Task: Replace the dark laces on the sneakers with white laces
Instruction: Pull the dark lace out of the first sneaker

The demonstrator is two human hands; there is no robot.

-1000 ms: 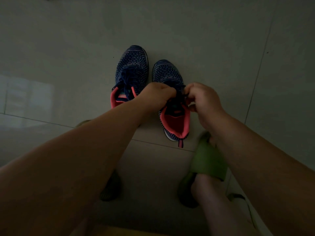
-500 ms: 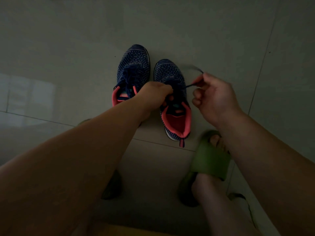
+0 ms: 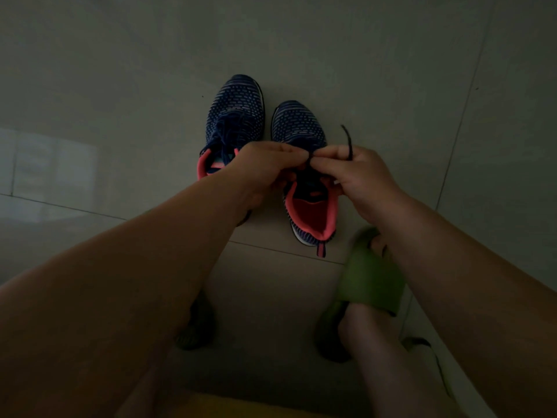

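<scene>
Two dark blue knit sneakers with pink linings stand side by side on the tiled floor [image 3: 391, 70], toes pointing away from the person. The left sneaker [image 3: 238, 113] sits a little farther forward, with its dark lace [image 3: 229, 128] threaded and bunched over the tongue. The right sneaker [image 3: 301, 125] is just beside it, its pink collar open toward the camera.

Both hands meet over the throat of the right sneaker. The left hand [image 3: 265, 167] has its fingers curled, the fingertips pinching at the lacing area. The right hand [image 3: 358, 179] is also curled, pinching the dark lace of this shoe; the free lace end [image 3: 347, 140] rises above the knuckles and curves up over the floor. In this dim light it is hard to tell exactly which eyelet the fingers are working at, as the hands cover that part of the shoe.

Nearer the camera, a foot in a green slide sandal [image 3: 370, 279] rests on the floor close behind the right sneaker's heel. A second dark sandal [image 3: 196, 324] shows partly under the left forearm.
</scene>
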